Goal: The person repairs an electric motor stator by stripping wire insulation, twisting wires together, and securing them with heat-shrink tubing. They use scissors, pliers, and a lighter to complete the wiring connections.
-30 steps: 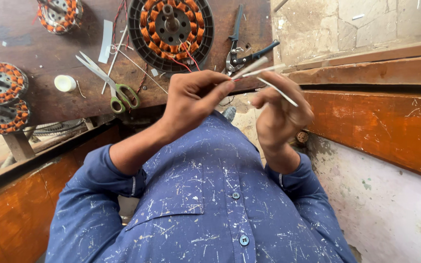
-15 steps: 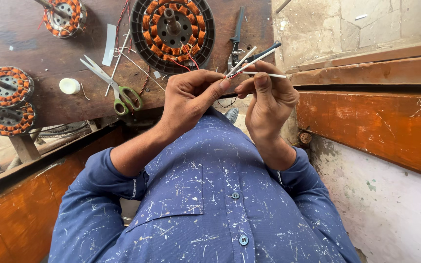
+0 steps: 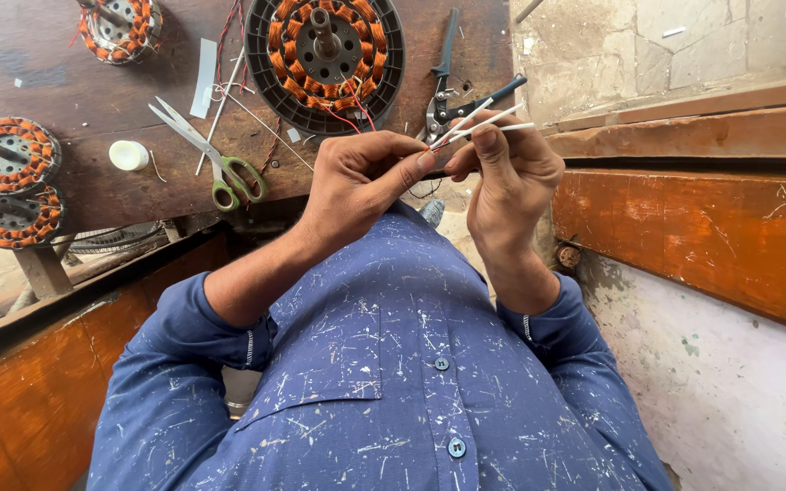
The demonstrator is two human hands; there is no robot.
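Where scissors (image 3: 216, 159) lie, stator (image 3: 325, 56) beside.

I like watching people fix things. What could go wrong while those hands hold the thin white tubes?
The thin white tubes are pinched only at the fingertips of the left hand and right hand, so one might slip and drop. The red wire from the wound motor stator leads toward the fingers; a tug could strain it. The open scissors lie near the left forearm.

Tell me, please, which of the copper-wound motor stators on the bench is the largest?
The stator at top centre, in a round black housing directly beyond the hands; the three others at the left edge and top left are clearly smaller.
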